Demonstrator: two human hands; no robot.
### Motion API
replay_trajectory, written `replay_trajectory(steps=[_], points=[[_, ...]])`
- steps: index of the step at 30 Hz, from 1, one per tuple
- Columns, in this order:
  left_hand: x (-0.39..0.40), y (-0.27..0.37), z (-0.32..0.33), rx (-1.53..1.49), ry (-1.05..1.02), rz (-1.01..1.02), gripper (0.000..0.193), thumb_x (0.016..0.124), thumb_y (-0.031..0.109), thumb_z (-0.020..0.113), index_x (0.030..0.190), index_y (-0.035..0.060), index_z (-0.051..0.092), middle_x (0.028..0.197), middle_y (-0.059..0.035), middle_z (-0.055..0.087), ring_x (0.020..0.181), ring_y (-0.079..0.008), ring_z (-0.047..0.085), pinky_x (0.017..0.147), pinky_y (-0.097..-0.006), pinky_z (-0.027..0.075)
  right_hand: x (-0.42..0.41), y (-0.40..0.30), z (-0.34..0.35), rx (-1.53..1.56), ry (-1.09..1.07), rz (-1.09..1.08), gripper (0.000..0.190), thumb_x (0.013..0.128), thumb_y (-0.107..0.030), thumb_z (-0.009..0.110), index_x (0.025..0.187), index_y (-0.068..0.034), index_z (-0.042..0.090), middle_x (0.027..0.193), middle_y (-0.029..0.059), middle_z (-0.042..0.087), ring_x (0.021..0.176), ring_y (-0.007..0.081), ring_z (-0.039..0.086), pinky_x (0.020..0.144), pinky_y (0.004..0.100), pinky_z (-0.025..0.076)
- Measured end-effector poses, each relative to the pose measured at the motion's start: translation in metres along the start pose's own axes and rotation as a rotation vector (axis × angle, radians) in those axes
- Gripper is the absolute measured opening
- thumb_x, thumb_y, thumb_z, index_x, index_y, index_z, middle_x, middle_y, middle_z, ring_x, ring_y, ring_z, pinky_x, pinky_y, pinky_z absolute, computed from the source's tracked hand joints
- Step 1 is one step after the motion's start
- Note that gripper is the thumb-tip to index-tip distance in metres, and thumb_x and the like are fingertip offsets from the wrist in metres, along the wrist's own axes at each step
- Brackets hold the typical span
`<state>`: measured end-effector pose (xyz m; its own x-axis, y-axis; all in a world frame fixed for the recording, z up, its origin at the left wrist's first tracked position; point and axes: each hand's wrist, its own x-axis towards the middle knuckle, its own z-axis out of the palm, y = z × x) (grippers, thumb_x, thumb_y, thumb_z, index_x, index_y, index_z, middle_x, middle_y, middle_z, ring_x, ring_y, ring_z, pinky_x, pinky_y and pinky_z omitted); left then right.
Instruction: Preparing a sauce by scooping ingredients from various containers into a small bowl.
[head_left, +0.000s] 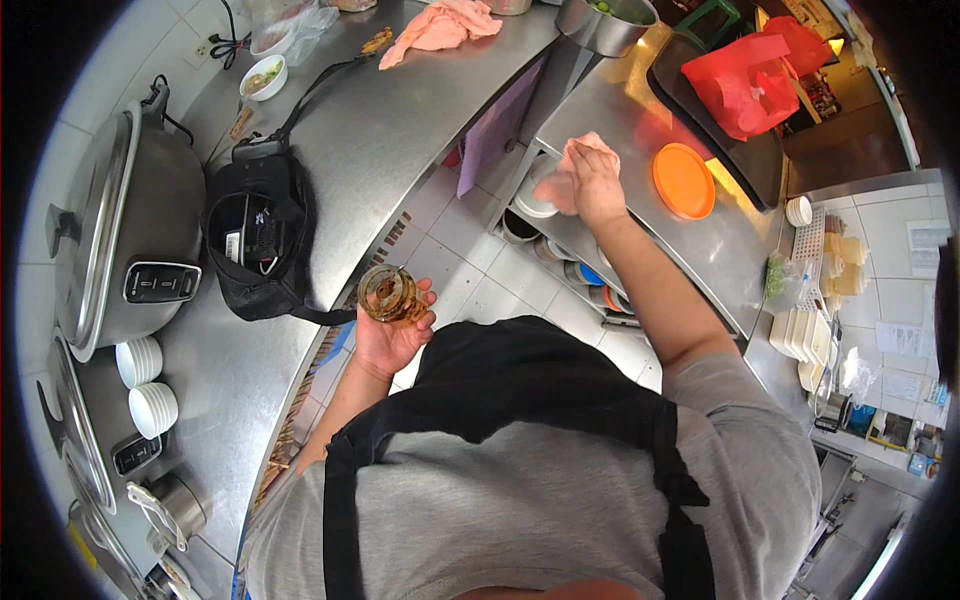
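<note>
My left hand (394, 337) holds an open-topped glass jar (388, 294) with brown contents, above the floor beside the left steel counter (375, 127). My right hand (598, 180) grips a pink cloth (592, 144) at the near edge of the right steel counter (637, 112); part of the cloth hangs blurred over the edge. Right of that hand lies a round orange lid (683, 181). Beneath the counter edge, lidded containers stand on a shelf, partly hidden by my right arm.
On the left counter are a black bag (262, 232), a large cooker (142, 225), stacked white bowls (153, 409), a bowl of food (264, 78) and another pink cloth (442, 28). A black tray (675, 82) holds a red plastic bag (742, 86). A metal pot (606, 28) stands at the top.
</note>
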<state>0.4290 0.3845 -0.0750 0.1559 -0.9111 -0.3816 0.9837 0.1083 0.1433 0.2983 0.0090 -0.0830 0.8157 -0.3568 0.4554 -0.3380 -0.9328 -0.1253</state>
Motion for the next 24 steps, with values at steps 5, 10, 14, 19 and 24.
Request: replay_trajectory(steps=[5, 10, 14, 19, 24], points=[[0.003, -0.006, -0.004, -0.033, -0.016, 0.023, 0.07, 0.086, 0.058, 0.035, 0.12, -0.0026, 0.049, 0.099, -0.013, 0.057, 0.069, -0.0208, 0.051, 0.057, -0.0301, 0.044, 0.017, -0.012, -0.028, -0.078, -0.196, -0.087, 0.042, 0.073, -0.006, 0.057, 0.115, -0.004, 0.058, 0.117, 0.0121, 0.057, 0.111, 0.0283, 0.051, 0.096, 0.0371, 0.04], [-0.013, -0.015, -0.003, -0.029, -0.016, 0.068, 0.071, 0.087, 0.059, 0.036, 0.12, -0.0018, 0.048, 0.1, -0.0136, 0.056, 0.067, -0.0199, 0.049, 0.056, -0.0289, 0.044, 0.045, -0.022, -0.051, 0.472, -0.479, 0.627, 0.023, 0.086, -0.007, 0.055, 0.108, -0.002, 0.058, 0.1, 0.0081, 0.062, 0.087, 0.0222, 0.062, 0.076, 0.0357, 0.052], [-0.029, -0.018, -0.002, -0.01, 0.007, 0.092, 0.072, 0.087, 0.061, 0.035, 0.12, -0.0021, 0.049, 0.099, -0.0142, 0.057, 0.068, -0.02, 0.05, 0.056, -0.0298, 0.045, 0.112, -0.008, -0.054, 1.265, -0.349, 0.926, 0.03, 0.087, -0.009, 0.057, 0.116, 0.0, 0.053, 0.102, 0.0088, 0.062, 0.083, 0.0212, 0.064, 0.075, 0.0332, 0.053], [-0.038, -0.023, 0.003, 0.055, 0.001, 0.117, 0.071, 0.088, 0.058, 0.03, 0.124, -0.0015, 0.047, 0.103, -0.0123, 0.057, 0.072, -0.0201, 0.052, 0.059, -0.0305, 0.047, 0.21, -0.055, -0.115, 1.43, -0.001, 0.726, 0.04, 0.089, -0.021, 0.057, 0.124, -0.002, 0.049, 0.106, 0.0096, 0.061, 0.104, 0.02, 0.057, 0.086, 0.0331, 0.049], [-0.02, -0.019, 0.01, 0.044, -0.243, 0.12, 0.07, 0.086, 0.055, 0.046, 0.129, 0.0002, 0.043, 0.115, -0.0165, 0.054, 0.092, -0.0275, 0.059, 0.071, -0.0352, 0.056, 0.189, -0.012, -0.149, 0.598, 0.069, 0.311, 0.044, 0.09, -0.025, 0.053, 0.129, -0.006, 0.047, 0.115, 0.0177, 0.057, 0.107, 0.023, 0.055, 0.092, 0.0355, 0.042]])
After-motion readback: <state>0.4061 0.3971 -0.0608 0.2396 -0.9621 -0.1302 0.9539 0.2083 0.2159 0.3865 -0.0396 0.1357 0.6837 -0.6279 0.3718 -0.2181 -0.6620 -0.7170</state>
